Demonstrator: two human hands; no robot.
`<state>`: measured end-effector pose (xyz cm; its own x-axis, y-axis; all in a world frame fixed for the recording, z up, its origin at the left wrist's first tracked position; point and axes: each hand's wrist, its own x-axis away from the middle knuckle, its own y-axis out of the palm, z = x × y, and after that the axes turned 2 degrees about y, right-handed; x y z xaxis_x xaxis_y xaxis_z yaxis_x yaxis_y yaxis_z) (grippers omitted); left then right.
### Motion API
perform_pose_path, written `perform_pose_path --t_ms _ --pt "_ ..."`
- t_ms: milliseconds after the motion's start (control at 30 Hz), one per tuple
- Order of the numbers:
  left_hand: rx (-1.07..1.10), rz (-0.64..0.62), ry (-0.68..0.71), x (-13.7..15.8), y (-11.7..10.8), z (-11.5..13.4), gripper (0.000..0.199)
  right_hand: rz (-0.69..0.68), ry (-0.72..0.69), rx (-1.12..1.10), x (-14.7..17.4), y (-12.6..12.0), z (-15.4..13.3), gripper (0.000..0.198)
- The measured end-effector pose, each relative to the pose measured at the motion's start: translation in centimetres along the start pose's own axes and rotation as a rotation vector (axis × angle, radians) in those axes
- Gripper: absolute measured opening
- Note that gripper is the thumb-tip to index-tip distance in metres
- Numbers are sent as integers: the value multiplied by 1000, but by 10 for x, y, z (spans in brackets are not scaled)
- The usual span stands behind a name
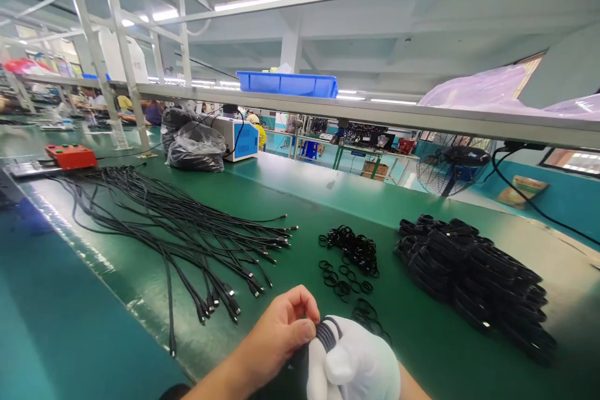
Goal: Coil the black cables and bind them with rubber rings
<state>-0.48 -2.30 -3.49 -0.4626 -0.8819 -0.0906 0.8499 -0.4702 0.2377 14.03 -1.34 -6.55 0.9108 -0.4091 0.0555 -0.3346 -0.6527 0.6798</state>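
In a white glove, my right hand [363, 359] grips a coiled black cable [327, 335] near the front edge of the bench. My left hand [285, 328], bare, pinches the coil's left side with thumb and fingers. Part of the coil is hidden behind the glove. Just beyond lie loose black rubber bands [347, 278], with a denser heap of bands [356, 249] behind them. Uncoiled black cables [187, 219] with metal-tipped plugs spread across the bench to the left. On the right is a large pile of coiled cables [469, 269].
The green bench [290, 194] runs from left to right. At its far left sits a red control box [71, 156]; black plastic bags [194, 144] and a blue-and-white machine [244, 139] stand behind. Overhead, a shelf [375, 110] carries a blue tray [288, 84]. A fan [450, 165] is at right.
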Motion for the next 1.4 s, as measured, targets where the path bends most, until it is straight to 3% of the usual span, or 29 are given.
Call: perform_pose_path --t_ms 67,167,333,533,667,767,933,1067,1133,1233,1333,1400 --pt "51 49 52 0 7 1 45 48 -28 19 3 4 -7 42" --pt "-6 52 2 2 12 12 32 61 -80 63 9 12 -21 40" --pt "-306 83 0 11 21 29 21 16 -40 246 16 21 -41 36" --pt "-506 220 200 19 30 14 9 182 59 474 21 23 -48 38" --pt "-640 198 274 22 27 7 7 197 29 630 27 19 -46 32" --pt "-677 191 337 23 24 7 7 157 0 622 27 15 -43 21" --pt "-823 253 569 25 24 -2 17 108 -84 535 1 16 -45 15" --pt "-916 319 604 28 26 -8 28 4 -118 421 -14 27 -52 22" --pt "-908 337 624 29 27 -3 26 37 -113 447 -9 33 -56 20" --pt "-882 290 576 28 26 13 19 131 -106 536 12 39 -63 16" --pt "-933 128 448 26 25 31 27 172 -104 568 31 41 -66 19" --pt "-974 46 481 26 26 39 32 197 -112 585 38 43 -67 20"
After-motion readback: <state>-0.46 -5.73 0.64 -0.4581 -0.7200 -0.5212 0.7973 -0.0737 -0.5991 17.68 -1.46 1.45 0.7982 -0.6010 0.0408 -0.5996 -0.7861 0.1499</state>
